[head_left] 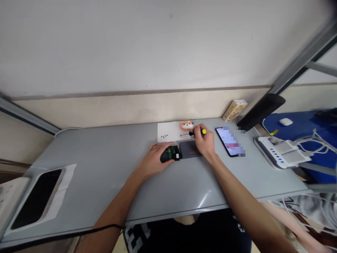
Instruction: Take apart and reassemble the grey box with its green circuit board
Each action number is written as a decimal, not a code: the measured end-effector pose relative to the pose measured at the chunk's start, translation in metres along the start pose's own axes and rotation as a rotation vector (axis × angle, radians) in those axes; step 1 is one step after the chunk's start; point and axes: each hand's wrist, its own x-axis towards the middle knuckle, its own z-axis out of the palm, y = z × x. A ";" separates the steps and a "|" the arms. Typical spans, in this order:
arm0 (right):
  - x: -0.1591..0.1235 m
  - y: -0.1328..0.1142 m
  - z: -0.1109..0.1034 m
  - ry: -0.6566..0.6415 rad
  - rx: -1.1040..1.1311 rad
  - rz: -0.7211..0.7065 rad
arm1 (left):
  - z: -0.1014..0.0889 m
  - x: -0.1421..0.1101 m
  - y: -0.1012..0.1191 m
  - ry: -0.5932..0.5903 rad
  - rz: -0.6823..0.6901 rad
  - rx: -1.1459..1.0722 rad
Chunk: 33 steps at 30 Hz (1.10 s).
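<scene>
My left hand (154, 160) lies around a small black device (170, 153) on the grey table, fingers along its far edge and thumb along the near edge. Part of a green circuit board shows on it. In my right hand (205, 142) is a screwdriver (192, 133) with a black and yellow handle, held nearly level, its thin shaft pointing left over white paper (163, 128). Several tiny dark screws (164, 136) lie on that paper. A dark grey flat case (187, 149) sits right of the device, partly behind my right hand. Beyond it is an orange dog-faced item (186, 125).
To the right lie a lit phone (228, 141), a carton (235, 110), a black cylinder (260, 111) and a white multi-port charger (275, 153) with cables. A dark-screened device (38, 198) rests at the left. Another person's arm (297, 228) shows at lower right.
</scene>
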 end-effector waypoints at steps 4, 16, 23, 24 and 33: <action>0.000 0.002 0.002 0.027 0.059 0.004 | 0.001 0.000 0.000 -0.004 -0.005 -0.002; 0.000 0.006 0.005 0.032 0.158 0.028 | 0.006 0.000 -0.005 0.031 -0.034 -0.027; -0.006 -0.005 0.009 0.062 0.343 0.126 | 0.005 0.000 -0.003 0.040 -0.038 -0.057; -0.008 -0.006 0.011 0.063 0.372 0.148 | 0.005 0.000 -0.003 0.045 -0.032 -0.055; -0.009 0.000 0.022 0.111 0.422 0.439 | 0.004 0.001 0.002 0.058 -0.094 -0.086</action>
